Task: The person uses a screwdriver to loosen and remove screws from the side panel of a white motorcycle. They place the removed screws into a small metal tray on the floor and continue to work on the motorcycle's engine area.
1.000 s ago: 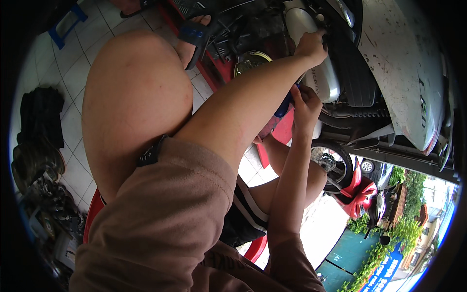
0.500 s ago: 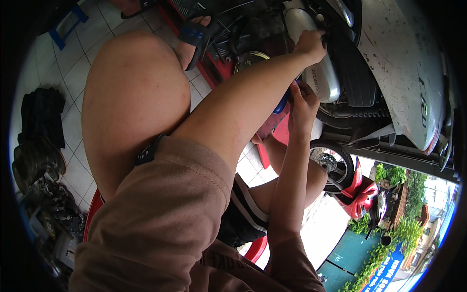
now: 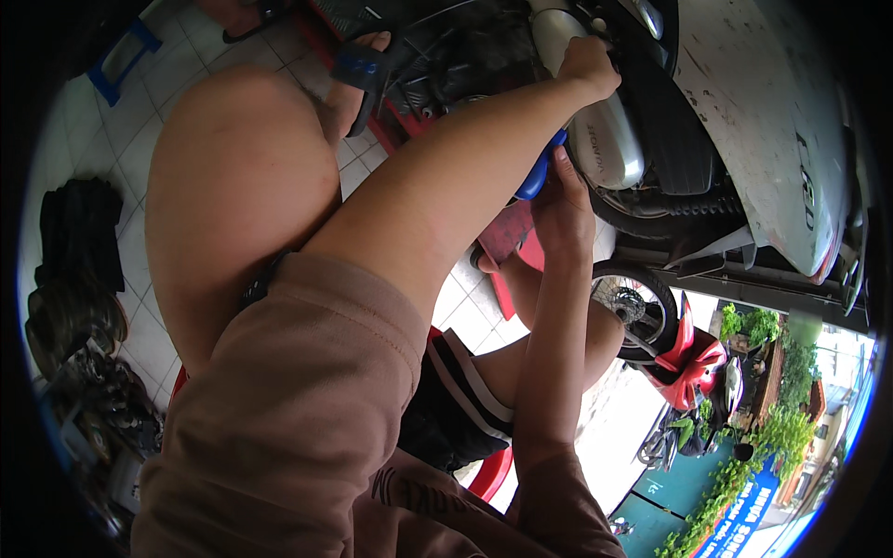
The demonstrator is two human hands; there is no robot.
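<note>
My left arm reaches across to a motorbike [image 3: 735,112] with a scuffed silver-white body panel. At its end my left hand [image 3: 591,70] is closed against the bike, above the silver exhaust cover [image 3: 605,149]; what its fingers hold is hidden. Below it, my right hand [image 3: 565,209] grips a smooth, rounded blue thing [image 3: 537,179], the thumb lying along it. My left forearm covers part of that blue thing, so its kind cannot be made out.
Hand tools lie in a dark tray [image 3: 446,56] beyond my left arm, beside a red stand [image 3: 507,232]. A blue stool [image 3: 126,60] and dark parts [image 3: 93,391] are at the left. A red motorbike [image 3: 684,367] stands at the right.
My left hand has shifted slightly up and left along the bike. My right hand has moved left and a little down, and more of the blue thing shows.
</note>
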